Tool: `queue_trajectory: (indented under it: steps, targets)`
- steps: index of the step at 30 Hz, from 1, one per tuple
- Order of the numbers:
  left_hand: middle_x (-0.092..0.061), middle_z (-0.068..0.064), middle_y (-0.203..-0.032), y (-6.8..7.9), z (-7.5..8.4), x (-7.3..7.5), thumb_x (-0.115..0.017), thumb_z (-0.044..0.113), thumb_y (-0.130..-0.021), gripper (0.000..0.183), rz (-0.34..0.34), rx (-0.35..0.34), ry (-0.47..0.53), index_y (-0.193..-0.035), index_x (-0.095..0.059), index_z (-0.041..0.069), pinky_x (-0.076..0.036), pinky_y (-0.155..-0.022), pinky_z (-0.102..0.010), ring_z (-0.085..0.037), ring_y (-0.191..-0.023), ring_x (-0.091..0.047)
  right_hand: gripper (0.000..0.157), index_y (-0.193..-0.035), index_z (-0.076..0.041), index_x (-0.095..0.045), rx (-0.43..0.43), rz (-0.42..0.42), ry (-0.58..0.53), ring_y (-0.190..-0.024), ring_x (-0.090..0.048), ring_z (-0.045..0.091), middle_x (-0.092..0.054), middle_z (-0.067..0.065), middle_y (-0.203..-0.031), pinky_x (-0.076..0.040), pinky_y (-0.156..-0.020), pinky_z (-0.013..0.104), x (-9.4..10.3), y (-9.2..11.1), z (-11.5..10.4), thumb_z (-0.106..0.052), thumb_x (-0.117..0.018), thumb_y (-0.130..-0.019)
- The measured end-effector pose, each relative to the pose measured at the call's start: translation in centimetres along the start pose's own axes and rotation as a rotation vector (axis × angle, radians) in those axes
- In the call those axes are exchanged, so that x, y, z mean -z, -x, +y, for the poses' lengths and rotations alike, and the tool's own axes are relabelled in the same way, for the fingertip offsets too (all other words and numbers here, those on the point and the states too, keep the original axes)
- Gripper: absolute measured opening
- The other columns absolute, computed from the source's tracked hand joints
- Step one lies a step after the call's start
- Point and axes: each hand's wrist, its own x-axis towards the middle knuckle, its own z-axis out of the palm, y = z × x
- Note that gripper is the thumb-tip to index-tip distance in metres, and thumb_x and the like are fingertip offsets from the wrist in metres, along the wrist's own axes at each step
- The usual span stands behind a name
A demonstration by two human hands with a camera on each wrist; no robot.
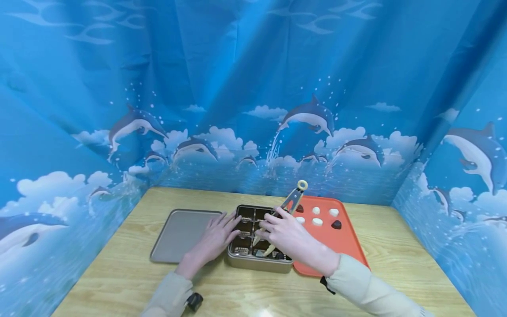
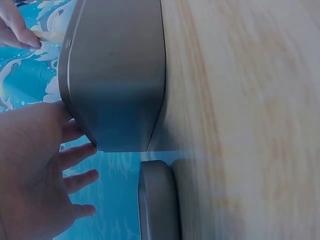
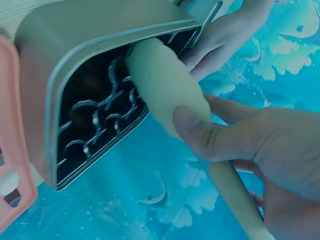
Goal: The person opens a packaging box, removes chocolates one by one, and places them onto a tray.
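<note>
A rectangular metal box [image 1: 259, 264] with dark inner compartments stands mid-table. My right hand [image 1: 291, 233] grips a pair of tongs [image 1: 303, 185], cream-tipped and with a ring at the top end. Their tips point down into the front compartments. Up close in the right wrist view, the thumb presses on one broad cream tong head [image 3: 162, 82] at the box opening. A dark piece [image 1: 280, 256] shows in the front right compartment. My left hand [image 1: 215, 233] touches the box's left rim with fingers extended; the left wrist view shows them spread. What the tongs hold is hidden.
Right of the box, an orange tray [image 1: 344, 246] carries several white pieces [image 1: 317, 222] and dark pieces [image 1: 336, 224]. A flat grey lid or tray [image 1: 180, 235] lies left of the box. A blue dolphin-print curtain [image 1: 237, 88] borders the wooden table [image 1: 119, 264].
</note>
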Motion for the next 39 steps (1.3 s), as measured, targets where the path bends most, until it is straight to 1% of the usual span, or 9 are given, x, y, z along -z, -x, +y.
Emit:
queue_trajectory:
  steps: [6,13,18,21,24,26,29,32,39]
  targets:
    - [-0.035,-0.018,-0.160,-0.1,0.1,-0.2,-0.050,0.029,-0.107,0.048,-0.002,0.004,-0.017,-0.150,-0.048,0.008,-0.022,-0.117,-0.071,-0.047,-0.147,-0.029,0.039,-0.115,-0.038,-0.075,0.018,0.002,0.030,-0.109,-0.058,0.009,-0.072,-0.017,-0.110,-0.045,-0.104,0.038,-0.2,-1.1,-0.6,-0.023,-0.084,-0.080]
    - [-0.036,-0.018,-0.160,-0.2,0.2,-0.2,-0.051,0.028,-0.107,0.047,0.007,0.002,-0.018,-0.149,-0.049,0.008,-0.022,-0.117,-0.071,-0.047,-0.147,-0.030,0.030,-0.108,-0.038,-0.077,-0.003,-0.036,0.027,-0.104,-0.057,0.009,-0.072,-0.018,-0.104,-0.045,-0.100,0.037,-0.5,-1.7,-1.4,-0.024,-0.082,-0.082]
    - [-0.038,-0.018,-0.159,-0.1,0.2,-0.1,-0.052,0.027,-0.106,0.046,0.015,0.008,-0.019,-0.148,-0.051,0.008,-0.023,-0.116,-0.072,-0.047,-0.146,-0.031,0.020,-0.104,-0.038,-0.078,-0.024,-0.051,0.064,-0.107,-0.057,0.007,-0.072,-0.020,-0.107,-0.043,-0.099,0.035,-1.0,-2.1,-2.4,-0.033,-0.076,-0.084]
    - [-0.039,-0.019,-0.158,-0.1,0.2,0.0,-0.052,0.027,-0.106,0.046,0.012,0.009,-0.017,-0.148,-0.051,0.007,-0.023,-0.116,-0.072,-0.047,-0.146,-0.031,0.020,-0.105,-0.038,-0.078,-0.027,-0.060,0.075,-0.111,-0.056,0.007,-0.072,-0.021,-0.110,-0.043,-0.099,0.035,-1.2,-2.1,-2.9,-0.040,-0.073,-0.086]
    - [-0.039,-0.020,-0.158,0.0,0.3,0.0,-0.053,0.027,-0.106,0.046,0.015,0.009,-0.011,-0.148,-0.051,0.007,-0.023,-0.116,-0.072,-0.047,-0.146,-0.031,0.019,-0.103,-0.038,-0.079,-0.036,-0.057,0.064,-0.110,-0.057,0.007,-0.072,-0.020,-0.108,-0.043,-0.096,0.035,-1.4,-2.0,-2.9,-0.039,-0.074,-0.085]
    - [-0.039,-0.019,-0.158,0.0,0.3,0.0,-0.053,0.027,-0.106,0.046,0.016,0.012,-0.012,-0.148,-0.051,0.007,-0.024,-0.116,-0.072,-0.047,-0.146,-0.031,0.020,-0.103,-0.038,-0.079,-0.038,-0.052,0.055,-0.108,-0.058,0.007,-0.073,-0.020,-0.105,-0.043,-0.093,0.035,-1.3,-1.8,-2.7,-0.035,-0.077,-0.084]
    - [-0.037,-0.017,-0.160,-0.1,0.3,0.0,-0.052,0.027,-0.106,0.047,0.008,0.018,-0.020,-0.149,-0.050,0.009,-0.023,-0.116,-0.071,-0.046,-0.147,-0.030,0.026,-0.107,-0.038,-0.078,-0.037,-0.045,0.041,-0.108,-0.058,0.009,-0.072,-0.018,-0.103,-0.043,-0.091,0.035,-1.3,-1.3,-2.3,-0.028,-0.080,-0.083]
    - [-0.036,-0.017,-0.160,-0.1,0.4,-0.1,-0.052,0.028,-0.106,0.047,0.003,0.020,-0.030,-0.150,-0.049,0.009,-0.023,-0.117,-0.071,-0.046,-0.148,-0.029,0.030,-0.111,-0.038,-0.077,-0.050,-0.029,0.031,-0.108,-0.058,0.010,-0.072,-0.017,-0.103,-0.043,-0.091,0.036,-1.3,-0.7,-2.0,-0.024,-0.080,-0.084]
    - [-0.035,-0.017,-0.161,-0.1,0.4,-0.2,-0.052,0.028,-0.106,0.048,0.006,0.027,-0.028,-0.150,-0.048,0.008,-0.021,-0.118,-0.070,-0.045,-0.148,-0.028,0.040,-0.119,-0.036,-0.074,-0.132,0.048,-0.048,-0.103,-0.059,0.013,-0.071,-0.014,-0.109,-0.045,-0.088,0.039,-0.6,0.7,-0.4,-0.017,-0.081,-0.084]
